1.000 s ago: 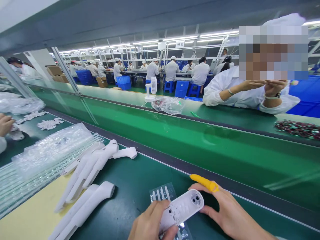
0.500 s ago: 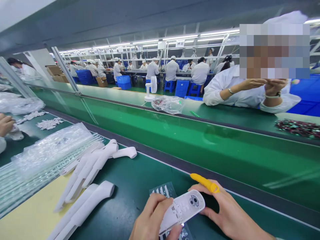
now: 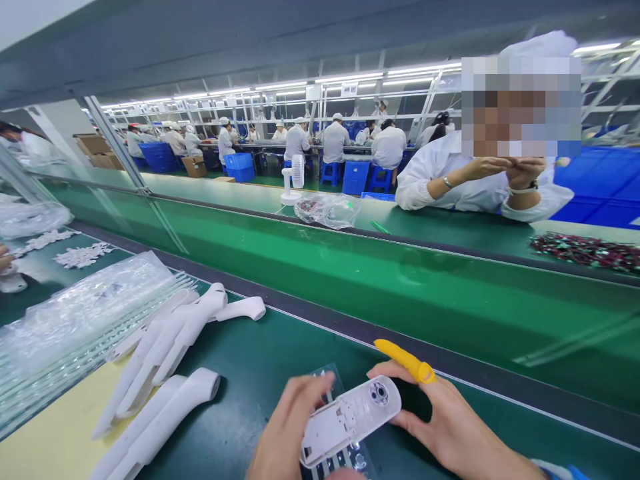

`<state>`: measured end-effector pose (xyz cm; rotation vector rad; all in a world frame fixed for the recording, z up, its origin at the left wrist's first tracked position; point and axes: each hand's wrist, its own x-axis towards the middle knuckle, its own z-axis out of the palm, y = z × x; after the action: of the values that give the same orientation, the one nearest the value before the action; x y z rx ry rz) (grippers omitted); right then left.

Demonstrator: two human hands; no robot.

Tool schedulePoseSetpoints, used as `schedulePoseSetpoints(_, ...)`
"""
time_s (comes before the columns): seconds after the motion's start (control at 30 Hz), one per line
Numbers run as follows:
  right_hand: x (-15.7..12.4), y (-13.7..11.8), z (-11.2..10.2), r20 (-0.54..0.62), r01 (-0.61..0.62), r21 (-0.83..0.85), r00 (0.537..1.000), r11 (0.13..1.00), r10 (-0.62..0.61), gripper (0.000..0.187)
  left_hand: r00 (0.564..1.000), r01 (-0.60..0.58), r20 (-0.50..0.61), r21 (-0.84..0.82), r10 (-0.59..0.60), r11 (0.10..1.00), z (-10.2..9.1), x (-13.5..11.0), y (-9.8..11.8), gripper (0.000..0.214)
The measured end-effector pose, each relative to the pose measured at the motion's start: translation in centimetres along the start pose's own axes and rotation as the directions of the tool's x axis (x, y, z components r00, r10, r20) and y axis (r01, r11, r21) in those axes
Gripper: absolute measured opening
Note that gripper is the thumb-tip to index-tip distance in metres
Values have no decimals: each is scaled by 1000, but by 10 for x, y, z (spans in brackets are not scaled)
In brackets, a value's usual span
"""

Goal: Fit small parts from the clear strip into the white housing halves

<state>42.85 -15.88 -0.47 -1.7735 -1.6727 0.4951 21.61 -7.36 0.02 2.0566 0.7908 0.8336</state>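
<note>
- Far left, another worker's hand (image 3: 4, 259) sat at the frame edge, with small white cut-outs (image 3: 83, 255) scattered on the dark green table (image 3: 250, 373) beside it.
- Next came a stack of clear plastic sleeves (image 3: 80, 313), lying flat and partly over a yellow mat (image 3: 55, 440).
- Just right of the sleeves lay a pile of long white handles (image 3: 170, 333), overlapping, with two more handles (image 3: 160, 417) lying nearer the camera.
- At bottom centre, the left hand (image 3: 287, 433) was closed on the near end of the white shell (image 3: 350, 419), fingers curled over it.
- The white shell was held up just above the table, open side up, its round end pointing right, over a clear strip of small parts (image 3: 327, 381).
- The right hand (image 3: 450, 433) pinched the round end, thumb on top, fingers beneath; its forefinger, in a yellow finger cover (image 3: 406, 361), pointed out free.
- Beyond ran the green belt (image 3: 400, 293), bare in the middle.
- Across it stood a small white fan (image 3: 293, 177), then a clear bag (image 3: 327, 210).
- Further right a person in white (image 3: 475, 180) leaned on the far bench, hands raised together.
- Far right lay a heap of dark parts (image 3: 585, 250).
</note>
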Motion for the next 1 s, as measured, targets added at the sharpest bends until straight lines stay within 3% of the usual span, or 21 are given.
schedulePoseSetpoints(0.1, 0, -9, -14, -120, 21, -23, 993, 1000, -23, 27, 990, 141, 0, -97, -141, 985, -19, 9, -8, 48)
schedulePoseSetpoints(0.23, -12, -21, -28, -226, 57, -19, 972, 998, -60, 33, 922, 370, 37, 202, -385, 907, -30, 17, -25, 44)
schedulePoseSetpoints(0.3, -21, -23, -31, -244, 51, -17, 968, 999, -53, 40, 900, 390, 69, 310, -430, 867, -28, 18, -28, 44)
schedulePoseSetpoints(0.4, -26, -24, -31, -257, 59, -78, 963, 995, -77, 46, 903, 355, 96, 380, -419, 854, -23, 18, -28, 38)
schedulePoseSetpoints(0.53, -4, -14, -35, -261, 70, -182, 958, 981, -117, 31, 903, 325, 137, 400, -407, 857, -17, 18, -31, 15)
schedulePoseSetpoints(0.63, 20, 17, -41, -353, -92, -333, 935, 938, -34, 25, 900, 360, 150, 274, -409, 892, -13, 19, -32, 9)
schedulePoseSetpoints(0.7, 31, 47, -46, -422, -228, -441, 906, 868, 24, 30, 889, 433, 138, 54, -436, 900, -11, 21, -29, 14)
schedulePoseSetpoints(0.83, 38, 88, -52, -458, -299, -485, 888, 822, 53, 37, 831, 550, 177, -407, -527, 730, -9, 23, -18, 29)
schedulePoseSetpoints(0.93, 35, 77, -47, -476, -300, -471, 878, 830, 48, 38, 797, 577, 194, -521, -572, 629, -10, 24, -13, 33)
schedulePoseSetpoints(1.0, 32, 48, -35, -454, -275, -312, 884, 910, 111, 39, 795, 570, 190, -558, -576, 603, -11, 24, -11, 33)
